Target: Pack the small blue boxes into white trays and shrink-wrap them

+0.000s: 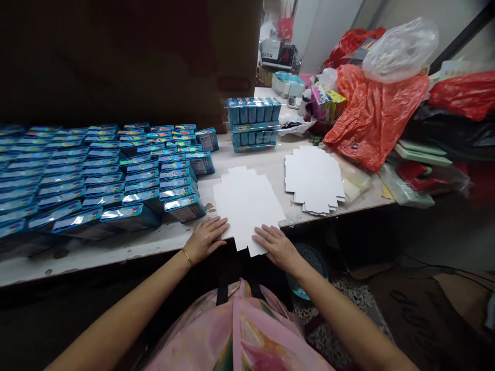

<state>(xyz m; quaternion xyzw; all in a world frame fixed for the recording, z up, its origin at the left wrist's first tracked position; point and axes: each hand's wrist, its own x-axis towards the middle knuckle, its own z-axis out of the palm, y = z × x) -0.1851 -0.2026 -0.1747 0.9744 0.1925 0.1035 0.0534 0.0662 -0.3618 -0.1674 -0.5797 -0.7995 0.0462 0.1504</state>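
A flat white die-cut card blank with notched edges lies on the table in front of me, its near end sticking out past the table edge. My left hand rests at its near left edge, fingers stretched out, a gold bangle on the wrist. On the card's near right part lies my right hand, fingers flat and slightly apart. Farther right is a stack of similar white card blanks. Many small blue boxes stand in rows to the left of the card.
Behind the card stand two stacked display trays filled with blue boxes. Red plastic bags and a clear plastic bag crowd the right side. A dark panel rises behind the rows. Below the table edge stands a blue-rimmed bucket.
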